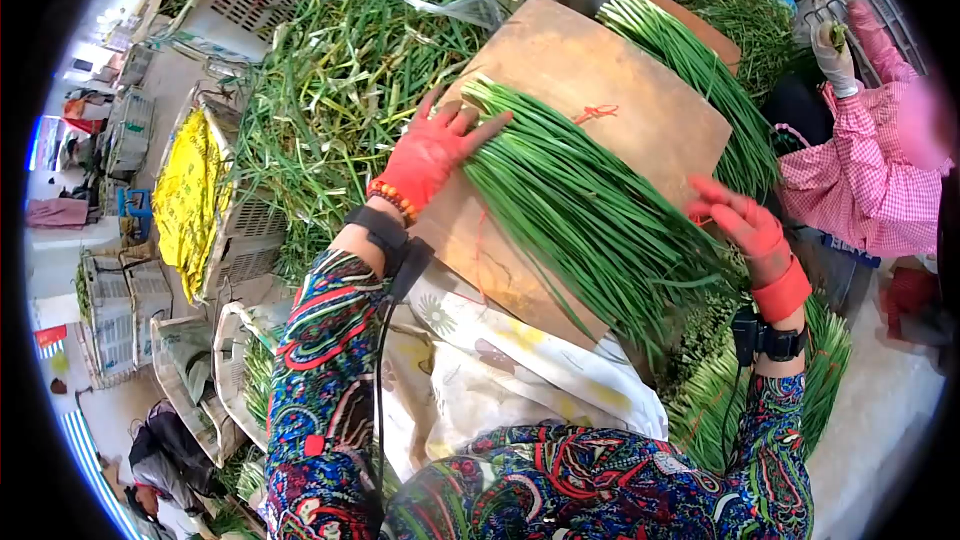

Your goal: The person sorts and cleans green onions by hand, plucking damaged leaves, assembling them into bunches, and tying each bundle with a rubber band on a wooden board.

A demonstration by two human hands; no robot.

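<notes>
A thick bundle of long green stalks lies slantwise across a tan board, its pale ends at the upper left. My left hand, in a red glove, rests with spread fingers on the bundle near those pale ends. To the right of the leafy ends is my right hand, also red-gloved, its fingers apart and slightly blurred, near a thin red tie. Another red tie lies on the board just above the bundle, and a thin red strand shows below it.
Loose greens are heaped at the left. A second bundle lies at the board's upper right, and more bundles are below my right hand. A co-worker in a pink checked top is at the right. Crates stand at left.
</notes>
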